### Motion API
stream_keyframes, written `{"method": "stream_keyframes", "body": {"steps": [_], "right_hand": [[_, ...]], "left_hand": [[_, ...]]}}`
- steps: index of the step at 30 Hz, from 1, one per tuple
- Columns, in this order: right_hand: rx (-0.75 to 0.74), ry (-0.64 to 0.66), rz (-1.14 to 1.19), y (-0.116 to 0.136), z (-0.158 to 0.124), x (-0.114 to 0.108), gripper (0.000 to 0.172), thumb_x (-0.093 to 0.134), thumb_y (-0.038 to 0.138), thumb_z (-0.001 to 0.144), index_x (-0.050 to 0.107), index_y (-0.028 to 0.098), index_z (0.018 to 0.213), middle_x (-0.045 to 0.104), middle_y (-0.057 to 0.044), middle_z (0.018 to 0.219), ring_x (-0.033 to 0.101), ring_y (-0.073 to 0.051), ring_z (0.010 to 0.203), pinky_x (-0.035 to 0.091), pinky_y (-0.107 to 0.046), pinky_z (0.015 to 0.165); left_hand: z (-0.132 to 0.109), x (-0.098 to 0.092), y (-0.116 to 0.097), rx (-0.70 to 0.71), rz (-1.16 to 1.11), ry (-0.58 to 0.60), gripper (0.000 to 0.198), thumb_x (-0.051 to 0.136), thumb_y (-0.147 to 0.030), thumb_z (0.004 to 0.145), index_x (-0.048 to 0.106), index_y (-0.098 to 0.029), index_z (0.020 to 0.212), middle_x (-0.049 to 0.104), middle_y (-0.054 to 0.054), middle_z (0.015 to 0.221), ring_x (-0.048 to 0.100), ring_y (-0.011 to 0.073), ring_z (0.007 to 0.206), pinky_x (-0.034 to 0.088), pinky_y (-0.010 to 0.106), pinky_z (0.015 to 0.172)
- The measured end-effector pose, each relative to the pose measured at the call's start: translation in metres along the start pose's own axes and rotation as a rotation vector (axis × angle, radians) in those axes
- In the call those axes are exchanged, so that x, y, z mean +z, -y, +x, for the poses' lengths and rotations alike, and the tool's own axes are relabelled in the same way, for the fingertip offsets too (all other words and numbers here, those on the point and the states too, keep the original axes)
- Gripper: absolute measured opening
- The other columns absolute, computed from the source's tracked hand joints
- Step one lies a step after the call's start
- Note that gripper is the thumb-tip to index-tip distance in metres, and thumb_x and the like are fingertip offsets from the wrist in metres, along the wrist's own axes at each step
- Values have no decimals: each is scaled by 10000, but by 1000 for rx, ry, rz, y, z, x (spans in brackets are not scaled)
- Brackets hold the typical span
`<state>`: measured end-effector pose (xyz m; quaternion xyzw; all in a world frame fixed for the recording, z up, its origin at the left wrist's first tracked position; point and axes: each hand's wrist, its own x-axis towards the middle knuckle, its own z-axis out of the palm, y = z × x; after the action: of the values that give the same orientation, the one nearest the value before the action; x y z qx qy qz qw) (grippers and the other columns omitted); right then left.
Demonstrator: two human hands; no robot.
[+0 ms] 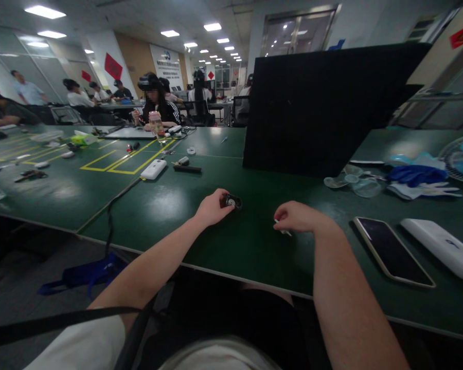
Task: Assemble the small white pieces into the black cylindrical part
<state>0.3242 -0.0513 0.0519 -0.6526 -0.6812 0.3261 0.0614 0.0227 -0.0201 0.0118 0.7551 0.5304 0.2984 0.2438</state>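
Note:
Above the green table (pixel 250 257), my left hand (pixel 213 207) grips a small black device (pixel 233 201) with a round white part on its face; its exact kind I cannot make out. To the right, my right hand (pixel 293 217) is closed in a pinch on a small white piece (pixel 283 232), partly hidden by the fingers. The two hands are apart, with bare green tabletop between them.
A large black panel (pixel 304 108) stands ahead. A phone (pixel 393 251) and a white power bank (pixel 443 246) lie right, below blue-and-white gloves (pixel 419 180). Another white box (pixel 153 169) and a dark bar (pixel 187 168) lie left. A person (pixel 158 105) sits opposite.

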Motion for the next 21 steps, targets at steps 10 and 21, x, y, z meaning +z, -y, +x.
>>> {"method": "stream_keyframes", "body": {"steps": [10,21], "right_hand": [[-341,-484,326,62,14,44,172,698,348,840,671,212,940,725,-50,987,678,-197,879,542,-365,794],[-384,-504,355,65,20,57,181,698,377,853,675,222,942,723,-44,986,671,-210,888,546,-390,811]], "left_hand": [[-1,2,-1,73,31,18,480,735,-389,800,573,-261,1233,747,51,1057,709,242,967,547,362,824],[-2,1,-2,75,10,51,475,737,-424,792,581,-262,1211,754,45,1018,718,230,934,550,362,836]]}}
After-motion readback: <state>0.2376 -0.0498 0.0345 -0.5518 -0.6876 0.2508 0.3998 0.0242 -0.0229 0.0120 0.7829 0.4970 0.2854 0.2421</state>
